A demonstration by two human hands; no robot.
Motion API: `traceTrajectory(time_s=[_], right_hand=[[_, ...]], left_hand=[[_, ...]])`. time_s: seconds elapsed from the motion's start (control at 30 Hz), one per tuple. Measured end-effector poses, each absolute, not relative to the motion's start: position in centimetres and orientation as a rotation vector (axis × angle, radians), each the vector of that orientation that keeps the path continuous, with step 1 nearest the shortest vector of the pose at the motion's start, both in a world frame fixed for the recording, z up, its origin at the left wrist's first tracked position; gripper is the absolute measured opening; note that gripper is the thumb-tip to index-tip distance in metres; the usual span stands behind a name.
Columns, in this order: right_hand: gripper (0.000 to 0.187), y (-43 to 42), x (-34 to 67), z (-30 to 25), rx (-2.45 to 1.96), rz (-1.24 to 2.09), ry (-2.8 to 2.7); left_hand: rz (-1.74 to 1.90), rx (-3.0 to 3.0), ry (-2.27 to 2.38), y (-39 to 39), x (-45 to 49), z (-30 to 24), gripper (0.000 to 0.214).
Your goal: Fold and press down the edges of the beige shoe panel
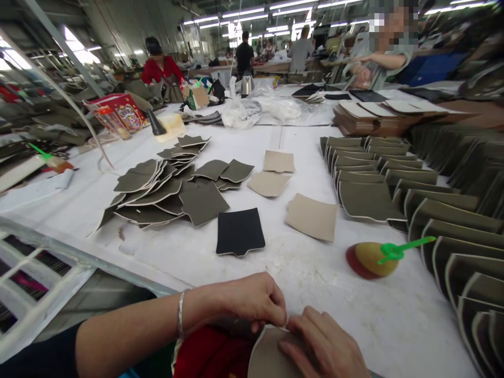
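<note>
At the near table edge my left hand [252,302] pinches the top rim of a curved beige fabric piece [265,359]. My right hand [321,344] lies flat on that same piece, fingers pressed on its surface. Just beyond lies a black cut piece [240,231] on the white table [307,273]. A glue bottle [372,258] with a green nozzle lies on its side to the right of my hands.
A loose heap of olive cut pieces [173,184] lies at centre left. Three beige pieces [312,216] lie mid-table. Rows of overlapped olive pieces [433,210] fill the right side. Other people work at the far tables. A white metal frame [43,273] runs along the left edge.
</note>
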State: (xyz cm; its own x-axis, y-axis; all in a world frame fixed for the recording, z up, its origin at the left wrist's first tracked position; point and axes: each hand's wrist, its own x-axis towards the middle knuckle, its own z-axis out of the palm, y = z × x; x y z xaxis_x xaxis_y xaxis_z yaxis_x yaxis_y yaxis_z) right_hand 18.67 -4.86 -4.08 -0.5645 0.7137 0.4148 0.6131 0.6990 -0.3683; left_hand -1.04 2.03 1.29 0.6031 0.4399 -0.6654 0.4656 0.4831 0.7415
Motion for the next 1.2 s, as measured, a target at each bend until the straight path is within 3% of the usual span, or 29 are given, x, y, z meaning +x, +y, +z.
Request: traceTrajectory(time_s=[0.4, 0.5, 0.67, 0.8, 0.93, 1.2], right_hand=[[0.013, -6.1, 18.2, -3.4, -0.960, 0.657, -2.399], [0.024, -6.0, 18.5, -2.5, -0.856, 0.584, -2.404], [0.028, -5.5, 18.5, -2.1, -0.906, 0.413, -2.477], [0.033, -5.5, 17.9, -2.8, -0.905, 0.255, -2.360], [0.034, -5.6, 17.6, -3.0, -0.829, 0.154, -2.435], [0.031, -5.3, 17.9, -0.8, -0.693, -0.053, -2.470]], left_hand=[[-0.007, 1.520, 0.938, 0.6, -0.5, 0.5, 0.003], [-0.018, 1.535, 0.890, 0.8, -0.6, 0.3, 0.003], [-0.073, 1.413, 0.729, 1.7, -1.3, 0.0, 0.004], [-0.069, 1.369, 0.603, 2.4, -1.6, 0.6, 0.020], [-0.108, 1.544, 0.572, 2.6, -1.4, 1.2, 0.005], [-0.218, 1.205, 0.620, 2.5, -1.2, 0.9, 0.007]])
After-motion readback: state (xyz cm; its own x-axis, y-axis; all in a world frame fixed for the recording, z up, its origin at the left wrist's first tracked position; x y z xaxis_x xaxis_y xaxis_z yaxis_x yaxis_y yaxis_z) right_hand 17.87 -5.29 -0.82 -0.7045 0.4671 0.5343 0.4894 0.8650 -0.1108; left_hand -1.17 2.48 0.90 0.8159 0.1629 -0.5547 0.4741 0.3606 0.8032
